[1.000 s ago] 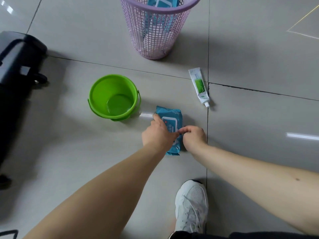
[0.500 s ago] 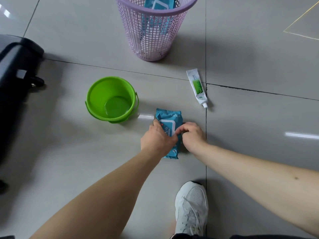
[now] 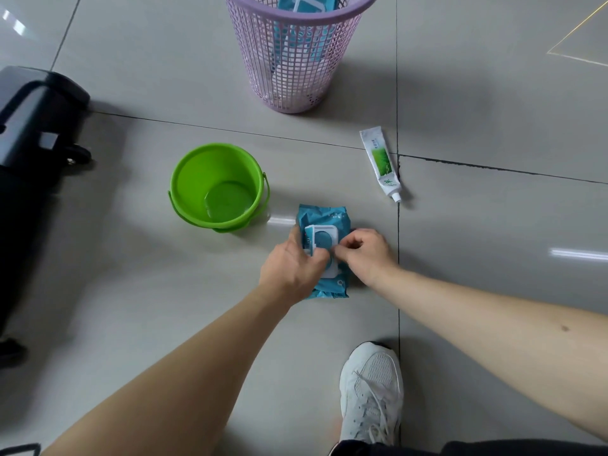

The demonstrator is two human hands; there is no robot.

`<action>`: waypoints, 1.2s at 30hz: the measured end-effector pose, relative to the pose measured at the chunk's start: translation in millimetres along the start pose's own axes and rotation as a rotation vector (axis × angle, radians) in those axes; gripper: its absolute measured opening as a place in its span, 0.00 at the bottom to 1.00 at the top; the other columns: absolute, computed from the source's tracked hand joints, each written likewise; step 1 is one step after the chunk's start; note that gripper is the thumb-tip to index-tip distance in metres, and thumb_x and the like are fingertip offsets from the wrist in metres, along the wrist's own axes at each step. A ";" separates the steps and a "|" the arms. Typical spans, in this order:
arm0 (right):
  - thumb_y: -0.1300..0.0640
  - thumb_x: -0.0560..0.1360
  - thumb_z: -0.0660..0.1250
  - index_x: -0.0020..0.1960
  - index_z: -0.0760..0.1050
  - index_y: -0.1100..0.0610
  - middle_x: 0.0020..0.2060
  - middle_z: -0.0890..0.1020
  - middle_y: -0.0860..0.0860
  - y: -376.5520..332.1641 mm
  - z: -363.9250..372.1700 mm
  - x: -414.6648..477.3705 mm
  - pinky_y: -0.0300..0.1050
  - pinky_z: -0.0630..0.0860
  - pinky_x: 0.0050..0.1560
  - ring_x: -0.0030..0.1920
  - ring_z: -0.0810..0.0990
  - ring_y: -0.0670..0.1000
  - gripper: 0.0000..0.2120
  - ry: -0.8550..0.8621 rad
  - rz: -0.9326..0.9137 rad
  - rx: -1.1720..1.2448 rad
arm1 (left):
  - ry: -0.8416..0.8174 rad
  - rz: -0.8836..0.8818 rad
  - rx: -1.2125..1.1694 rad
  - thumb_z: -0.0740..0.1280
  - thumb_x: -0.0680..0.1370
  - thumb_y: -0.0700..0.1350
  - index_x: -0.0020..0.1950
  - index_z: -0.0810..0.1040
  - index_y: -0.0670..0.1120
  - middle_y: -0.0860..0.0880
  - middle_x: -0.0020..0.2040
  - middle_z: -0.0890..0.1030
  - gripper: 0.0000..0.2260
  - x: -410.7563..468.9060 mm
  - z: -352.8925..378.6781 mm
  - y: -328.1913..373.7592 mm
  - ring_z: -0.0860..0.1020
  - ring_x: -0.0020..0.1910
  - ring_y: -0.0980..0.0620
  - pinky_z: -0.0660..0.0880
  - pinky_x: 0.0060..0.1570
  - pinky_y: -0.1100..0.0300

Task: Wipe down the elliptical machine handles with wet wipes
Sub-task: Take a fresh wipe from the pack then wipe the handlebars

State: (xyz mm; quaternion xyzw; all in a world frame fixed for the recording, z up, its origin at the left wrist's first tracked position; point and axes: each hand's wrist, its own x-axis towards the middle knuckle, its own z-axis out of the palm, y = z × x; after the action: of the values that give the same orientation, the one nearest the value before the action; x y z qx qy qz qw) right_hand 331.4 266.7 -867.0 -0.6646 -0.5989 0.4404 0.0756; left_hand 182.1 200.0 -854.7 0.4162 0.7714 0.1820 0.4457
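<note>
Right now the wet wipes pack (image 3: 324,218) is lying on the floor (image 3: 493,258) directly ahead of the crouching person, its long axis pointing away from them. The left hand (image 3: 291,269) is gripping its left side, steadying it. The right hand (image 3: 367,255), equally near, is pinching the white lid (image 3: 320,238) at its right edge.

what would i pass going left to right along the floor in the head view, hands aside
black machine base → green bucket → wet wipes pack → toothpaste tube
</note>
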 end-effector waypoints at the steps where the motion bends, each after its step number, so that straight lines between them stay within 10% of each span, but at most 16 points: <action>1: 0.56 0.71 0.78 0.40 0.79 0.53 0.45 0.79 0.48 2.1 1.1 -1.0 0.34 0.69 0.42 0.43 0.77 0.46 0.07 0.047 -0.029 -0.045 | 0.012 0.018 0.012 0.57 0.72 0.58 0.68 0.69 0.50 0.44 0.48 0.83 0.26 -0.7 -3.5 -5.0 0.81 0.47 0.38 0.79 0.48 0.46; 7: 0.63 0.72 0.76 0.53 0.82 0.57 0.53 0.72 0.49 5.0 3.3 -6.9 0.41 0.69 0.61 0.58 0.70 0.53 0.11 0.100 -0.410 -0.304 | 0.178 0.139 0.230 0.66 0.81 0.48 0.81 0.53 0.54 0.52 0.77 0.69 0.32 -8.4 -18.9 -29.4 0.81 0.57 0.39 0.76 0.48 0.51; 15: 0.64 0.71 0.72 0.47 0.87 0.55 0.46 0.75 0.51 12.3 6.6 -8.8 0.50 0.70 0.55 0.51 0.71 0.54 0.08 0.054 -0.649 -0.378 | 0.267 0.275 0.387 0.69 0.80 0.46 0.53 0.76 0.45 0.49 0.68 0.70 0.07 -2.6 -16.4 -43.1 0.79 0.40 0.39 0.74 0.28 0.52; 25: 0.61 0.71 0.77 0.41 0.82 0.58 0.42 0.74 0.52 6.8 10.3 -11.9 0.54 0.75 0.49 0.47 0.74 0.56 0.04 0.046 -0.626 -0.435 | 0.246 0.170 0.254 0.71 0.79 0.50 0.54 0.76 0.46 0.53 0.74 0.67 0.10 -5.8 -4.6 -36.3 0.80 0.46 0.43 0.70 0.36 0.55; 31: 0.63 0.69 0.80 0.39 0.82 0.59 0.39 0.75 0.53 2.0 8.5 -8.7 0.48 0.70 0.46 0.42 0.76 0.58 0.07 0.061 -0.665 -0.560 | 0.232 0.163 0.289 0.69 0.80 0.51 0.54 0.78 0.47 0.50 0.56 0.76 0.09 -7.0 -1.1 -35.3 0.80 0.46 0.42 0.75 0.37 0.52; 36: 0.63 0.71 0.77 0.39 0.81 0.60 0.39 0.75 0.52 0.5 9.7 -7.9 0.45 0.68 0.48 0.43 0.76 0.57 0.05 0.008 -0.645 -0.560 | 0.228 0.120 0.347 0.67 0.82 0.50 0.54 0.81 0.49 0.53 0.73 0.68 0.07 -5.5 -6.2 -34.2 0.81 0.48 0.41 0.73 0.38 0.55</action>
State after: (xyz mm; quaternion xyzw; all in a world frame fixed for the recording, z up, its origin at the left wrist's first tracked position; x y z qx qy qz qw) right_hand 326.1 255.6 -869.2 -0.4398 -0.8723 0.2119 0.0283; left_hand 162.0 176.0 -870.7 0.5084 0.8105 0.1188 0.2655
